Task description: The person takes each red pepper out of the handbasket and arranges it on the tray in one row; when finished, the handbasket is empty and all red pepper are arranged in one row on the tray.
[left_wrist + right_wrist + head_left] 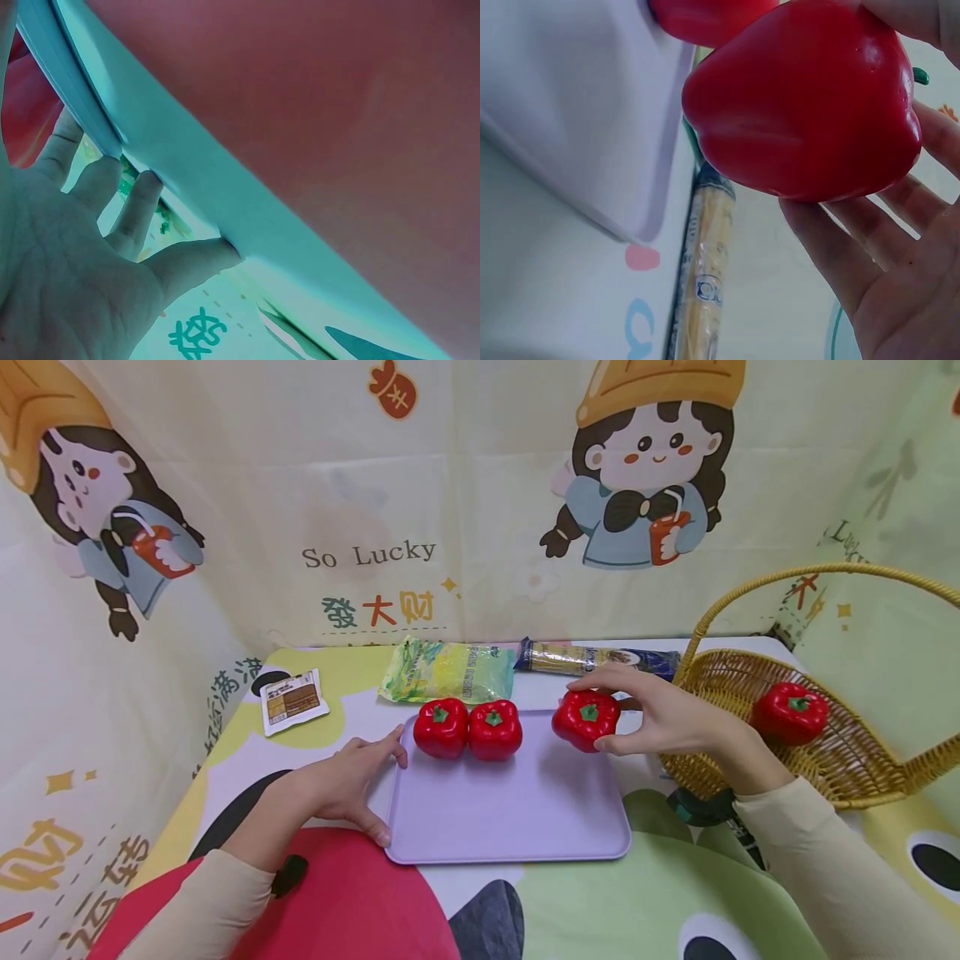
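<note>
In the head view, my right hand (pixel 660 710) grips a red bell pepper (pixel 576 732) between thumb and fingers, over the right back corner of a lilac tray (pixel 517 827). Its green stem faces up there, and the right wrist view shows the smooth side of the held pepper (pixel 795 112). Two more bell peppers, one on the left (pixel 440 728) and one beside it (pixel 495 731), stand side by side at the tray's back left. My left hand (pixel 337 781) lies at the tray's left edge, fingers spread and the thumb near the front corner.
A wicker basket (pixel 862 777) with a tall handle stands at right, holding another bell pepper (pixel 791 713). Behind the tray lie a green-yellow packet (pixel 450 670) and a long noodle packet (pixel 592 658). A small white-brown sachet (pixel 292 702) lies at the back left.
</note>
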`<state>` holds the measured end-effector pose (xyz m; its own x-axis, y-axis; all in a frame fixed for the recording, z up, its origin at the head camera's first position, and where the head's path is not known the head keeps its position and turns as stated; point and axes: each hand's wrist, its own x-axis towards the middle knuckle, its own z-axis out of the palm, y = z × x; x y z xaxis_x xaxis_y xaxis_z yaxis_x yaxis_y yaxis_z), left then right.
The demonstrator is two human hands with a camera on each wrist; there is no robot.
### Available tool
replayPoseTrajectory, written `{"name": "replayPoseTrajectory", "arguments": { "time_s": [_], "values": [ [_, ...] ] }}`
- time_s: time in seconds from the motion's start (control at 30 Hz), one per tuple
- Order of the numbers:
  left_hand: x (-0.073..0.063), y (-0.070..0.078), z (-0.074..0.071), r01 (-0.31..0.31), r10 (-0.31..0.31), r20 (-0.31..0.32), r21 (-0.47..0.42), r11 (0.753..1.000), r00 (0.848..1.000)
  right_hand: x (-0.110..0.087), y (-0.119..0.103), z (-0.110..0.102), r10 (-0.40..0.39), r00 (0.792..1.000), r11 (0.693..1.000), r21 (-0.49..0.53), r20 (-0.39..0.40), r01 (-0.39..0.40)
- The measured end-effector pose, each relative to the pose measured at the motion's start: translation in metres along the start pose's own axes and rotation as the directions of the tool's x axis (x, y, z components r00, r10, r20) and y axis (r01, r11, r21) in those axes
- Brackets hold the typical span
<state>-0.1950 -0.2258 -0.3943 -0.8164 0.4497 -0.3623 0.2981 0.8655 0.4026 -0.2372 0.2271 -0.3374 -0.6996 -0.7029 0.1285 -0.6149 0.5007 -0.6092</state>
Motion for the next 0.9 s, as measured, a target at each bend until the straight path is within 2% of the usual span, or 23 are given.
{"name": "replayPoseTrajectory", "arguments": {
  "time_s": [0.37, 0.67, 0.9],
  "values": [
    [0.0, 0.0, -0.001, -0.012, 0.012, -0.004, -0.003, 1.0, 1.0, 0.004, 0.002, 0.01, 0.023, 1.0, 0.998, 0.066, 0.013, -0.023],
    [-0.001, -0.001, 0.002, 0.022, -0.022, 0.005, -0.009, 1.0, 1.0, 0.012, 0.007, 0.018, 0.029, 0.999, 0.997, 0.076, 0.022, -0.031],
    [-0.001, -0.001, 0.001, -0.015, 0.015, -0.011, -0.008, 1.0, 1.0, 0.019, 0.006, 0.023, 0.016, 0.999, 0.995, 0.093, 0.038, -0.02]
  ]
}}
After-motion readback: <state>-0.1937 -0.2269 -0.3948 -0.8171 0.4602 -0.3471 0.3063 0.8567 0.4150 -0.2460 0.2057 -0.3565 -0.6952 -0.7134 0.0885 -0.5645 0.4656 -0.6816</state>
